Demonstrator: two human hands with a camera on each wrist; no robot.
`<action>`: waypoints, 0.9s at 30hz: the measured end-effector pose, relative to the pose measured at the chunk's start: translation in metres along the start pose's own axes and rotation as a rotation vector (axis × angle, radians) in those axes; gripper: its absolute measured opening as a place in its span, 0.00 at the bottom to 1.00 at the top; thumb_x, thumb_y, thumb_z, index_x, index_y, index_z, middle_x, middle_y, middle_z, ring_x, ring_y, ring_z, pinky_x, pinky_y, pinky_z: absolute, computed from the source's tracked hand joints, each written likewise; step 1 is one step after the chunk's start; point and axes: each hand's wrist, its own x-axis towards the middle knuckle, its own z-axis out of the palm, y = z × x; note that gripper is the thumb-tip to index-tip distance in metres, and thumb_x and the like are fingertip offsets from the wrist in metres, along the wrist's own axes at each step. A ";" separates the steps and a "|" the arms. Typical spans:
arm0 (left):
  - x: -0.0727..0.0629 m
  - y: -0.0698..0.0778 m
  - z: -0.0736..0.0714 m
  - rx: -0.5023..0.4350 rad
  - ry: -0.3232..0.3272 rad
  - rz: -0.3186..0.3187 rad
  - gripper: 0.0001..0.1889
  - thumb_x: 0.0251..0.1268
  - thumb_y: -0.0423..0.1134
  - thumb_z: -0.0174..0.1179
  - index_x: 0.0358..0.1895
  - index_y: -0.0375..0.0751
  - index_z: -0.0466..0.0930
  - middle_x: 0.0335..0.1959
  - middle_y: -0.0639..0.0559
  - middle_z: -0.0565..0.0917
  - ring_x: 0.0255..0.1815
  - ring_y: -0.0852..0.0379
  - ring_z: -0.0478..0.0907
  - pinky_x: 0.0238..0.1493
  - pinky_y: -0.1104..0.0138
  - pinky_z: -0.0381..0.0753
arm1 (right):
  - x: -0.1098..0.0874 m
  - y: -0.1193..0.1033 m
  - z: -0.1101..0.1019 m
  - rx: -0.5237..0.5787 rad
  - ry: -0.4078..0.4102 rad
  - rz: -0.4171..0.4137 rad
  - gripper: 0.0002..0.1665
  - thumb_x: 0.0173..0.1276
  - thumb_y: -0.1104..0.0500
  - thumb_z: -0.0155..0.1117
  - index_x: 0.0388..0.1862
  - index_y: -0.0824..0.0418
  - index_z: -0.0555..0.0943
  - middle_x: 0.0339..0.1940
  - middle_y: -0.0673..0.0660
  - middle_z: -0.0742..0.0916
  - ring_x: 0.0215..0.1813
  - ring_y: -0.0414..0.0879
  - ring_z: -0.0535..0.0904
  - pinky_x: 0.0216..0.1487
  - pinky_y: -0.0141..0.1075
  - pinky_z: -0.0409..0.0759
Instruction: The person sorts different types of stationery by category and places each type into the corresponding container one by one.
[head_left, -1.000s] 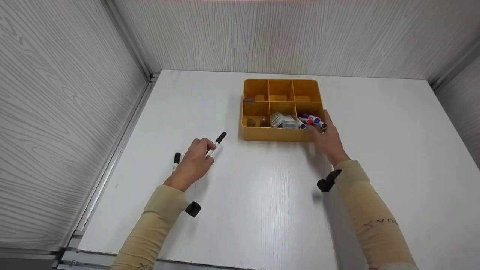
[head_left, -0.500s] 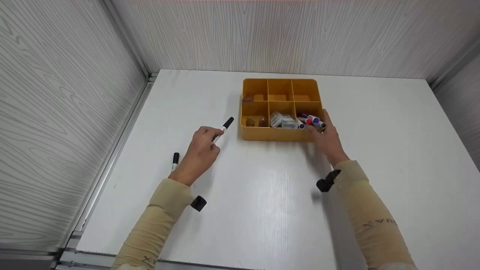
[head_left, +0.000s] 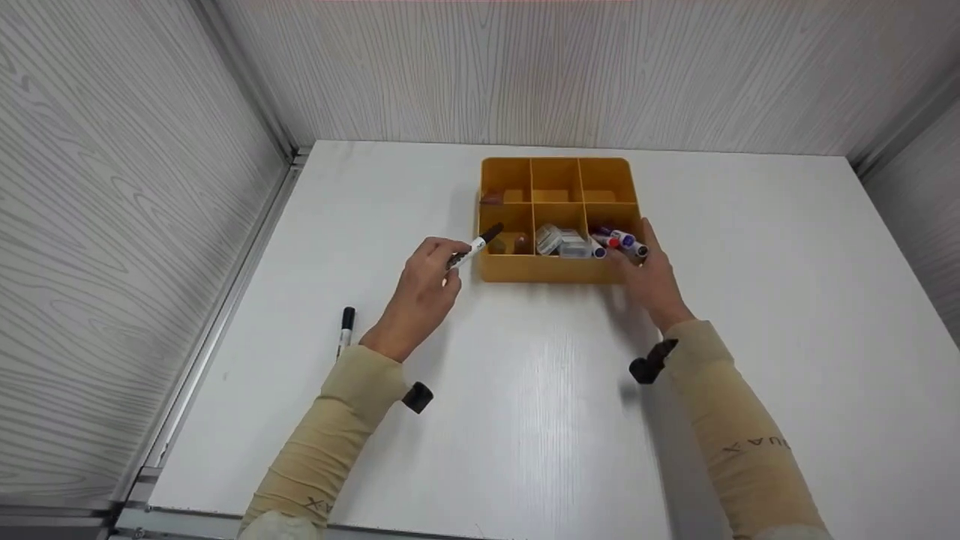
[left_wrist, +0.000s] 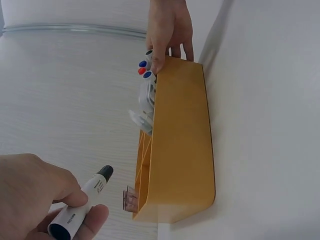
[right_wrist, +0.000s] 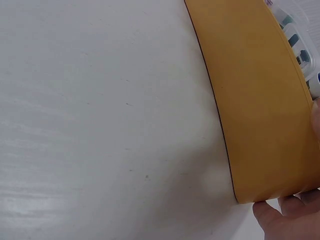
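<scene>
A whiteboard marker (head_left: 477, 244) with a black cap is pinched between the thumb and fingers of my left hand (head_left: 424, 289). Its capped end overlaps the front-left compartment of the yellow divided organizer box (head_left: 551, 270) in the head view. Up close in the left wrist view, the marker (left_wrist: 92, 192) is white with dark print and tilts toward the box. My right hand (head_left: 656, 289) grips the box at its front-right corner, thumb at the rim. In the right wrist view several fingertips (right_wrist: 266, 212) press the side wall.
Several markers (head_left: 622, 238) lie in the front-right compartment, and clear plastic cases (head_left: 562, 241) in the front-middle one. Small items sit at the box's left side. A second black-capped marker (head_left: 346, 326) lies on the white table (head_left: 525, 420), left of my left wrist.
My left hand has moved right and away from me with the marker, bringing its cap over the box's front-left corner. The right hand has kept its grip on the box.
</scene>
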 end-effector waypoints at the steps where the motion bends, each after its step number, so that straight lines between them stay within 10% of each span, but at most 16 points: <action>1: 0.002 0.002 0.001 0.002 0.008 0.011 0.16 0.67 0.25 0.55 0.57 0.34 0.77 0.56 0.43 0.77 0.56 0.53 0.81 0.59 0.66 0.81 | 0.000 0.000 0.000 0.002 -0.001 0.002 0.58 0.67 0.30 0.55 0.80 0.38 0.29 0.84 0.50 0.45 0.84 0.51 0.37 0.81 0.55 0.41; 17: 0.027 0.027 0.020 -0.069 0.073 0.104 0.13 0.68 0.30 0.60 0.54 0.35 0.82 0.53 0.46 0.83 0.52 0.56 0.82 0.58 0.70 0.80 | 0.002 0.003 0.000 0.011 0.002 0.014 0.59 0.65 0.28 0.56 0.80 0.36 0.31 0.84 0.50 0.45 0.84 0.52 0.37 0.81 0.55 0.40; 27: 0.052 0.052 0.039 -0.085 0.005 0.166 0.15 0.68 0.25 0.55 0.56 0.32 0.81 0.56 0.42 0.83 0.56 0.54 0.81 0.54 0.70 0.82 | 0.003 0.003 0.001 0.015 0.007 0.008 0.58 0.66 0.31 0.57 0.80 0.35 0.30 0.84 0.51 0.46 0.84 0.53 0.37 0.81 0.55 0.41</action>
